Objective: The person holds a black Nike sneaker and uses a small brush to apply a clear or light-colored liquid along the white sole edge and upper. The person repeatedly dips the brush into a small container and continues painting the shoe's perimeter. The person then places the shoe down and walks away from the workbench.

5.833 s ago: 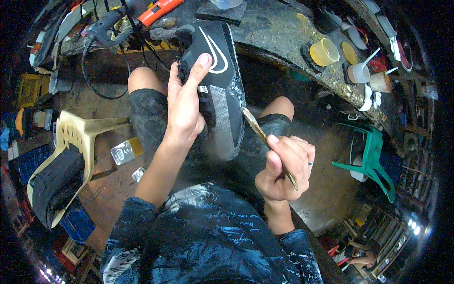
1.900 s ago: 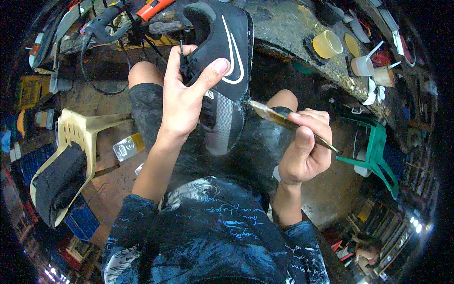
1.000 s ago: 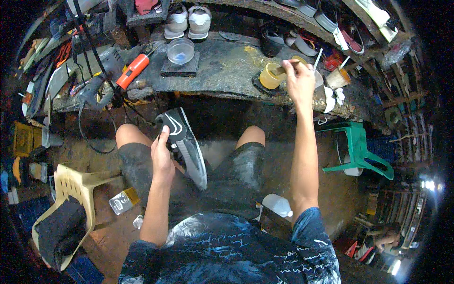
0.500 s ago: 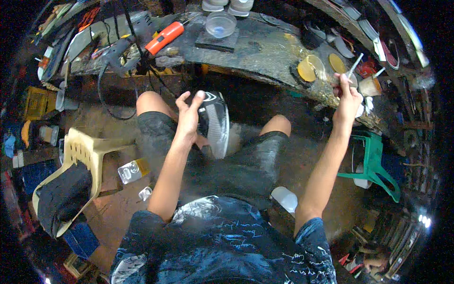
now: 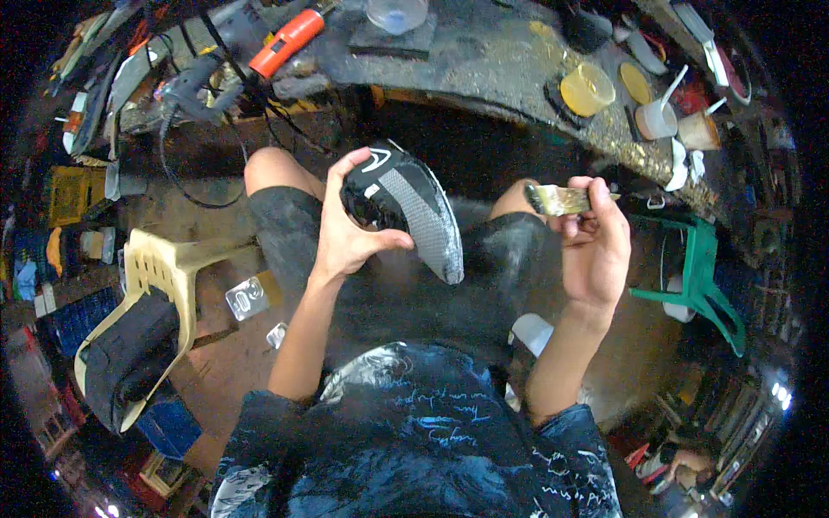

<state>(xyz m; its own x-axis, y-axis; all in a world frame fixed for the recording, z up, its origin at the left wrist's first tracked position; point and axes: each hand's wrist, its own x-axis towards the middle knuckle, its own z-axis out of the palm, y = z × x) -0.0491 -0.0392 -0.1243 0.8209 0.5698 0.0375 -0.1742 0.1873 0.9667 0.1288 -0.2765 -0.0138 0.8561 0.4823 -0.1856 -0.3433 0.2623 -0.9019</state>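
A black-and-grey shoe (image 5: 423,211) with a white curved mark is tilted above my lap. My left hand (image 5: 341,220) grips it by the opening at its left side, thumb below and fingers on the upper part. Off to the right and apart from the shoe, my right hand (image 5: 596,250) pinches a flat brush (image 5: 561,200) between thumb and fingers. The brush points left, its end dark and its middle smeared pale.
Along the far workbench (image 5: 484,78) are an orange-red power tool (image 5: 287,41), a yellow tub (image 5: 587,90) and a plastic cup (image 5: 656,121) with a white stick. A cream chair (image 5: 160,259) stands at left, a green plastic chair (image 5: 704,276) at right.
My right hand has come back from the cups on the bench toward my lap, now with the brush visible. My left hand has raised and turned the shoe rightward.
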